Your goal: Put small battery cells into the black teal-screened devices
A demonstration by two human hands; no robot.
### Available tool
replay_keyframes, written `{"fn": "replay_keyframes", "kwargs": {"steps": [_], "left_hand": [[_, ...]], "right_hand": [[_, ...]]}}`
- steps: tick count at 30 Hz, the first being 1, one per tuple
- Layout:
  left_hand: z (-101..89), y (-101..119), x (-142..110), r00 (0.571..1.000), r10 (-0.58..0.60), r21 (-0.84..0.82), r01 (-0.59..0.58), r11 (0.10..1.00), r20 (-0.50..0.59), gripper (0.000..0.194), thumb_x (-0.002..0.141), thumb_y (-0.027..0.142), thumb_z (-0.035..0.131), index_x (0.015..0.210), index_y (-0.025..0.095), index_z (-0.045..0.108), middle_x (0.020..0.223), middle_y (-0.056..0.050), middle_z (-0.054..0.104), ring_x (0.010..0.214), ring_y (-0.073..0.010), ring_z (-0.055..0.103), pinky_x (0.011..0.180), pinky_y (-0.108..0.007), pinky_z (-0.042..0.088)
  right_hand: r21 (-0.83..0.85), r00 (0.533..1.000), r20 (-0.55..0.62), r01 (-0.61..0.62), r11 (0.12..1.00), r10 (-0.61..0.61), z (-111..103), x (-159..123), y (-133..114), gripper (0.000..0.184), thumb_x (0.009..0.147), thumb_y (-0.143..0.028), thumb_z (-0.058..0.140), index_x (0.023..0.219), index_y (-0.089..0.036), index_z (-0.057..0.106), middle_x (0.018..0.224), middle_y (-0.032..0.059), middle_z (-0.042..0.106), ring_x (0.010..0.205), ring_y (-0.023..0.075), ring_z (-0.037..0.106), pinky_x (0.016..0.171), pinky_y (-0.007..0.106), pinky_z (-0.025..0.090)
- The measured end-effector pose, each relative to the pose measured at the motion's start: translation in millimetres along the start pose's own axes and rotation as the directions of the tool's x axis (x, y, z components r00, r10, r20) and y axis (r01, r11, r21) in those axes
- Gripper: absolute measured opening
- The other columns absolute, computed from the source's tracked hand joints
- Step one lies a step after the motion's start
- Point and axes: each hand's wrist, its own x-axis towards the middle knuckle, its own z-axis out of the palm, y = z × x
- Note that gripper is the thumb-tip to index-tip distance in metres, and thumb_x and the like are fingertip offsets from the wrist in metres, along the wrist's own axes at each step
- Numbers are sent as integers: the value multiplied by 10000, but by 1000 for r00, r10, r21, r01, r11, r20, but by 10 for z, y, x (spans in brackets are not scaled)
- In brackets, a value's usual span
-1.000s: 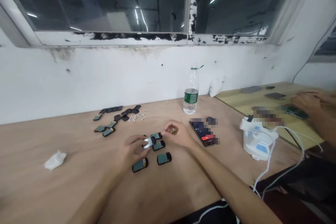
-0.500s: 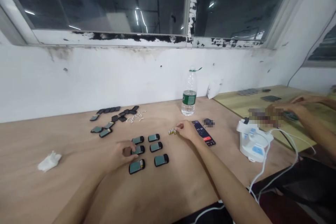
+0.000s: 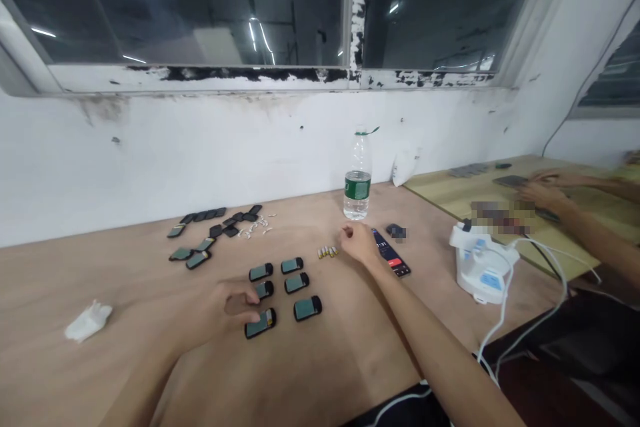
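Two short columns of small black devices with grey-green faces lie in front of me. My left hand (image 3: 235,303) is open over the left column, thumb and index finger apart. Its thumb is at the near device (image 3: 261,325), which has a yellowish piece at its right end, and its index finger partly covers the middle device (image 3: 266,290). My right hand (image 3: 359,242) has its fingertips drawn together just right of several small batteries (image 3: 327,252). Whatever those fingers hold, if anything, is hidden. A lit phone (image 3: 393,255) lies partly behind this hand.
More black pieces (image 3: 235,220) and small white bits (image 3: 253,227) lie at the back left. Crumpled tissue (image 3: 89,321) is on the left. A water bottle (image 3: 357,180) stands near the wall. Right are a white device (image 3: 477,267) with cables and another person's hands (image 3: 550,190).
My right hand has drawn back from the batteries, slightly up and to the right. My left hand has shifted nearer, from the middle device towards the near one. The view has tilted slightly.
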Motion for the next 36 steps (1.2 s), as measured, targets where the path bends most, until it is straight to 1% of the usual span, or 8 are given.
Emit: {"fn": "replay_keyframes", "kwargs": {"steps": [6,11,15,17,20,24,28,36], "left_hand": [[6,140,2,990,-65,92,54,994,122,311,631,488,881,768,244,745,777,2,716,666,-213,635,583,-281,454],[36,102,-6,987,-54,128,35,991,149,277,683,481,827,794,241,741,708,18,694,617,-191,611,550,-259,425],[53,99,8,985,62,51,-71,996,160,216,737,421,780,807,218,753,917,-38,766,770,-218,694,662,-277,521],[61,121,17,988,133,7,-134,991,77,187,757,393,767,786,211,742,1026,-59,772,868,-235,717,755,-297,564],[105,143,41,970,193,25,-191,981,-148,130,809,346,747,811,217,738,1053,-72,772,932,-248,725,843,-337,593],[245,106,105,861,333,112,-315,942,-383,68,866,291,725,867,225,739,1032,-76,774,951,-232,723,857,-347,603],[407,35,149,791,382,169,-344,924,-478,57,882,282,734,900,228,740,1034,-73,767,941,-213,732,855,-335,612],[502,56,168,728,472,230,-414,881,-497,47,893,247,730,933,230,747,1040,-73,777,925,-200,746,832,-308,609]], "right_hand": [[15,998,-47,45,999,-44,-24,-12,-62,185,843,-200,578,740,-188,730,706,40,731,672,188,645,638,262,404],[83,992,-60,112,990,-107,-18,-27,-90,178,854,-217,575,781,-183,733,715,30,724,651,168,619,638,253,426],[164,969,-128,232,959,-212,-47,-44,-135,196,888,-261,579,798,-172,728,687,26,696,630,159,590,648,259,446],[247,956,-124,290,925,-266,-43,-87,-189,211,911,-287,582,811,-169,726,709,33,702,648,162,596,648,262,456],[434,946,-8,294,851,-323,0,-217,-321,212,947,-316,582,919,-175,739,805,49,745,732,176,655,673,266,494],[605,856,198,277,746,-478,117,-451,-510,177,939,-294,629,1047,-194,727,1014,72,775,889,192,705,805,300,547],[609,767,315,289,739,-559,248,-617,-595,172,889,-292,710,1044,-215,710,1059,61,757,906,195,692,816,305,552],[561,776,368,253,788,-512,309,-668,-601,255,832,-263,777,1057,-219,667,965,25,703,828,168,637,745,268,522]]}}
